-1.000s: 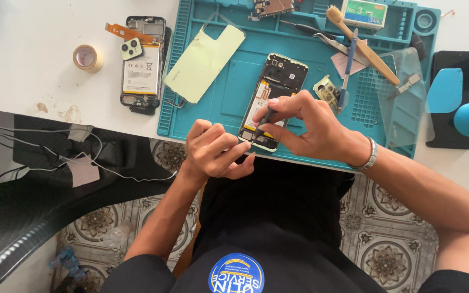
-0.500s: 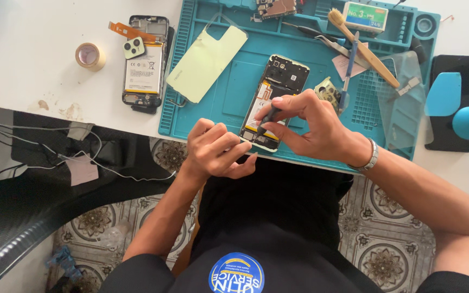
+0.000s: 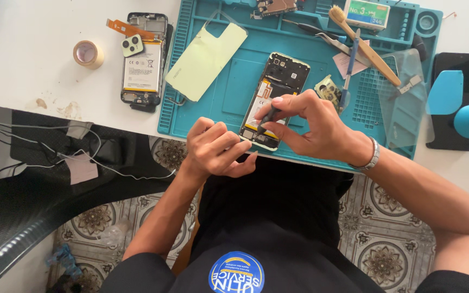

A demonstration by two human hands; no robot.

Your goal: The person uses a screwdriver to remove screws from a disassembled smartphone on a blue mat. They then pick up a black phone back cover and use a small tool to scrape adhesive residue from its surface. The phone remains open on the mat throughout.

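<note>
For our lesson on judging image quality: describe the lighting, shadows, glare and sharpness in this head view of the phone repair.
Head view: even, bright daylight; the white table is nearly washed out. Soft shadows fall under the left hand and right hand onto the teal mat. Mild sheen on the clear film. The opened phone is sharp; the floor tiles look slightly softer. No obvious motion blur.

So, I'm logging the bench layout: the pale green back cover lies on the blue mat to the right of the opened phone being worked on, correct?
Not quite. The head view shows the pale green back cover on the blue mat, left of the opened phone, not right.
</note>
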